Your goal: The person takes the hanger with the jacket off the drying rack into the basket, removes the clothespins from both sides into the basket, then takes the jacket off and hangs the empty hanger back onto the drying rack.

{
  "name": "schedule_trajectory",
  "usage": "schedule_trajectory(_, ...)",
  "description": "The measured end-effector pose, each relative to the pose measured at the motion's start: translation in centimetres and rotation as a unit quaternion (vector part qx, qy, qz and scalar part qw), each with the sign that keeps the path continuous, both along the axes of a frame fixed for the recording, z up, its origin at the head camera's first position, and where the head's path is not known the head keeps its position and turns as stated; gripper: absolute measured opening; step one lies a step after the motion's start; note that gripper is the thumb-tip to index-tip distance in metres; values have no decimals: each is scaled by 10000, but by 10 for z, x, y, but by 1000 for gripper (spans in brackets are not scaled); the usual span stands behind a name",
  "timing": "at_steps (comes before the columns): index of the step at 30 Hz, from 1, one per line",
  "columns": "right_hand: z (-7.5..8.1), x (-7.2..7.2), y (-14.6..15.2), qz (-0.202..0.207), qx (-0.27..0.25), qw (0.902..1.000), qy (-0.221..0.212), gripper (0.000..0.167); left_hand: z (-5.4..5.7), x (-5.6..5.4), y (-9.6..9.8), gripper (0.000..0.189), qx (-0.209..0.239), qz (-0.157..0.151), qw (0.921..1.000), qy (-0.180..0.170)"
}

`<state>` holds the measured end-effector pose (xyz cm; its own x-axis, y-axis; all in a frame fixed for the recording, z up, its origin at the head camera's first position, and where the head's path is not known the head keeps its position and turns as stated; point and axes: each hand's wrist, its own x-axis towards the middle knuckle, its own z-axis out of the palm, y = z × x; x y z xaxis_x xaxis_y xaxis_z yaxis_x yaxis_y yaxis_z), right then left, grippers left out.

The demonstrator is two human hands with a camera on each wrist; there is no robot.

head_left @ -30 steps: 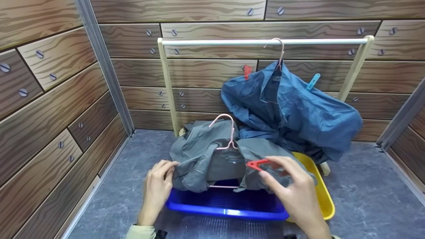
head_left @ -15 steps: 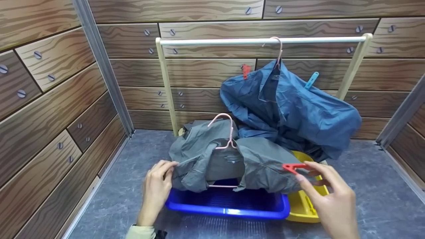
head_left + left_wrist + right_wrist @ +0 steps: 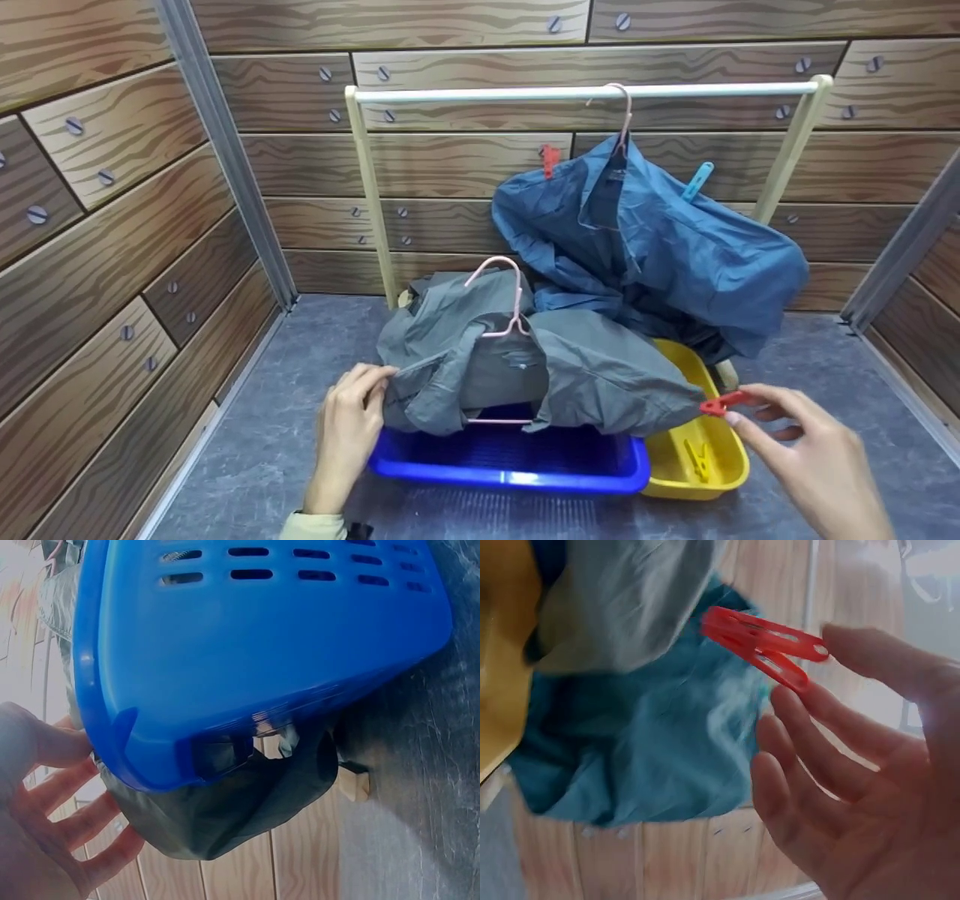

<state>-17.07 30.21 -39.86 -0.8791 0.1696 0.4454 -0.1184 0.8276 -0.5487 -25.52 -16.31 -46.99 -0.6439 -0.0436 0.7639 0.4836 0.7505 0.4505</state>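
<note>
A grey shirt (image 3: 611, 375) on a pink hanger (image 3: 517, 296) lies over the blue basket (image 3: 510, 478). At its left shoulder my left hand (image 3: 346, 427) pinches the cloth; the left wrist view has the same hand (image 3: 56, 802) beside the basket's rim, its fingertips partly hidden. My right hand (image 3: 814, 450) pinches a red clothespin (image 3: 720, 403) by its handles, tip right at the shirt's right shoulder edge. Up close in the right wrist view, the clothespin (image 3: 754, 641) sits between thumb and fingers, near the grey cloth (image 3: 641, 600).
Behind, a blue shirt (image 3: 675, 240) hangs on a rack's white rail (image 3: 480, 95), with a red clothespin (image 3: 550, 161) and a light blue one (image 3: 698, 181) on its shoulders. A yellow bin (image 3: 739, 469) holding a yellow clothespin (image 3: 699, 459) stands right of the basket.
My right hand has carried the red clothespin rightward and down, from over the grey shirt's chest to its right shoulder edge. The left hand stays on the left shoulder.
</note>
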Motion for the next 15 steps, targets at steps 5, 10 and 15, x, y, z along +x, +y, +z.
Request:
schedule_trajectory(5,-10,-12,14,104,174,9977,-641,42,0,1,-2,24,3,55,9999,91)
schedule_trajectory(10,-15,-14,23,44,294,9948,-972,50,-1,-1,0,24,-20,4,9999,134)
schedule_trajectory(15,-18,-16,27,77,286,9928,-1159,53,-1,-1,0,24,-12,25,9999,113)
